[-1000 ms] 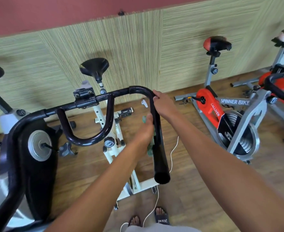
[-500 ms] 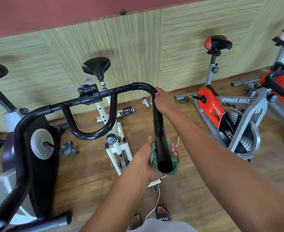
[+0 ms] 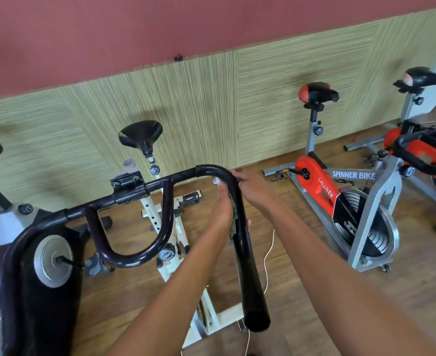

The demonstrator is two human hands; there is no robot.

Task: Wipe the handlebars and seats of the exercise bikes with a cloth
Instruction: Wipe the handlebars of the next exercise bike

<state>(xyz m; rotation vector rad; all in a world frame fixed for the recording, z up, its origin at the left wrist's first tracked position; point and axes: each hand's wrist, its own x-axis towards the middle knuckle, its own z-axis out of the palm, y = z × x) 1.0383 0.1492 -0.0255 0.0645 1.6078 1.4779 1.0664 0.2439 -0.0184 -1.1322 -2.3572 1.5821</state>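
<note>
Left fingers (image 3: pixel 248 222) wrap round the handlebar's right grip tube, with one tip just showing on the tube's right side. They hold the green cloth (image 3: pixel 234 218) against the tube. Left hand (image 3: pixel 223 209) sits on the upper part of that tube, just below the bend. The cloth is mostly hidden by hand and tube, only a thin green strip shows along the tube's left edge.

Right hand (image 3: pixel 251 187) grips the black handlebar (image 3: pixel 249 273) right at the bend, fingers curled over the top, just above the left hand. Can't tell whether the hands touch.

The right tube runs down toward the camera, ending in an open end. A U-shaped inner loop hangs left of it.

Behind the handlebar's crossbar: white bike frame (image 3: pixel 152 217) with a black seat (image 3: pixel 141 133).

Right of the handlebar: red/grey bike (image 3: pixel 314 181) marked SPINNER BIKE, with a red-and-black saddle (image 3: pixel 317 92).

Thin white cord (image 3: pixel 266 260) lies on the wooden floor (image 3: pixel 124 286) just right of the grip tube. Striped green wall panel (image 3: pixel 198 98) behind everything.
</note>
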